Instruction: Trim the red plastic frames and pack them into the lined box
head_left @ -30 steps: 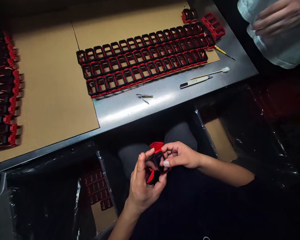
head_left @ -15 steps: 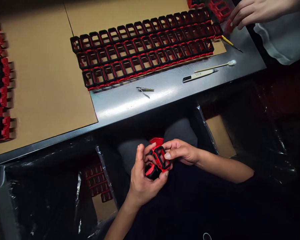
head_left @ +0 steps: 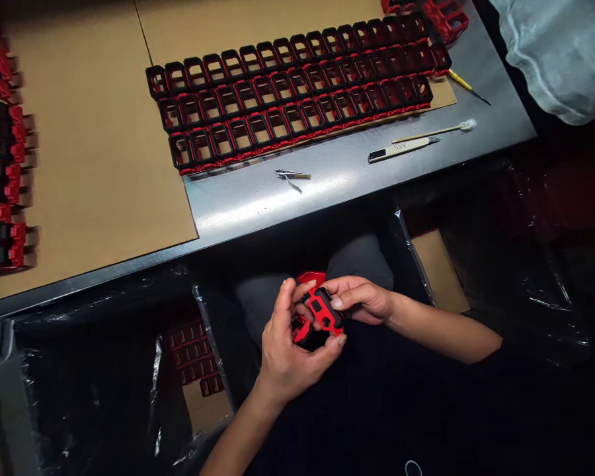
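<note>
Over my lap, below the table edge, both hands grip one small red and black plastic frame (head_left: 323, 313). My left hand (head_left: 288, 350) cups it from below with the thumb up on its left side. My right hand (head_left: 361, 299) pinches its upper right edge with fingertips. More red pieces (head_left: 311, 277) lie on my lap just behind it, partly hidden by my fingers. On the table above, several rows of the same red and black frames (head_left: 297, 99) stand side by side on a cardboard sheet (head_left: 248, 26).
On the steel table (head_left: 337, 178) lie tweezers (head_left: 291, 176), a grey craft knife (head_left: 401, 148), a cotton swab stick (head_left: 434, 130) and a yellow tool (head_left: 466, 86). More frames (head_left: 7, 165) line the left cardboard. Plastic-lined bins (head_left: 193, 370) sit beside my knees. A co-worker's white sleeve (head_left: 560, 53) is top right.
The frame has been turned in my hands, now showing its red face instead of its open black side. The co-worker's hand has left the far right of the table.
</note>
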A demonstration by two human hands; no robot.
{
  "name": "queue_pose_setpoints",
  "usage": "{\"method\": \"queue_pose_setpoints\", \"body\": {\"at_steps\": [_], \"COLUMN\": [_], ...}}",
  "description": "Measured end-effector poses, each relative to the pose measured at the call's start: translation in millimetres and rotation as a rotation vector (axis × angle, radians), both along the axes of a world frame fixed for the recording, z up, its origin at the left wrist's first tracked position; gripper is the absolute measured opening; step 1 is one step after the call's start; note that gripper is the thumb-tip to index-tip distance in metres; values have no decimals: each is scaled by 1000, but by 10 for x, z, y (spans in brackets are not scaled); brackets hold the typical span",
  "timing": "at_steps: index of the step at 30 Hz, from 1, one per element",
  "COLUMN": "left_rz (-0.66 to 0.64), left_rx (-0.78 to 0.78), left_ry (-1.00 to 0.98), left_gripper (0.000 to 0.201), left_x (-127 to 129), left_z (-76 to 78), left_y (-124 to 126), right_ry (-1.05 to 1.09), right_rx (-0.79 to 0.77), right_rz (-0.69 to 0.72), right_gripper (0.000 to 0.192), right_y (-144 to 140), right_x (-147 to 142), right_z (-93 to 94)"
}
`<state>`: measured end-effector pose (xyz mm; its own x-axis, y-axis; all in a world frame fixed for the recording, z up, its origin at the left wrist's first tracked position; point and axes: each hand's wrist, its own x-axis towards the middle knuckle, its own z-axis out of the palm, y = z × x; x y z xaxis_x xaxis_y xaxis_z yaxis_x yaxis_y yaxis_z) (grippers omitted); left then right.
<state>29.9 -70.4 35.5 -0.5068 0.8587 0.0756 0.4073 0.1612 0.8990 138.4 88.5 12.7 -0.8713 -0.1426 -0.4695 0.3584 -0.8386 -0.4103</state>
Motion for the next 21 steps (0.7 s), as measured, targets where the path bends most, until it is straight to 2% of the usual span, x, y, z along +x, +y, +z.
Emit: {"method": "queue_pose_setpoints", "body": {"at_steps": [6, 10, 12, 15, 18, 21], "left_rz": [5, -29, -46, -67, -58, 16], "left_rx": [-15, -31, -41, -117, -218, -240], "left_ry": [257, 294, 314, 356, 363, 339], "left_gripper": [100, 98, 92, 75, 67, 67], "left_x": [-14, -30, -45, -71, -82, -77], "left_z": [49, 51, 48, 34, -8, -77], "left_y": [65, 61, 48, 30, 20, 6], "right_ry": [44, 17, -7, -32, -28, 9], "right_rx": [-2, -9, 36, 281, 711, 1115], "right_rz": [37, 58, 64, 73, 140, 283], "right_gripper": [33, 36, 36, 33, 23, 11], "right_y": [0, -6, 14, 65, 94, 107], "right_x": [-3, 10, 2, -49, -133, -226], "right_z": [-102, -171, -169, -66, 146, 366]}}
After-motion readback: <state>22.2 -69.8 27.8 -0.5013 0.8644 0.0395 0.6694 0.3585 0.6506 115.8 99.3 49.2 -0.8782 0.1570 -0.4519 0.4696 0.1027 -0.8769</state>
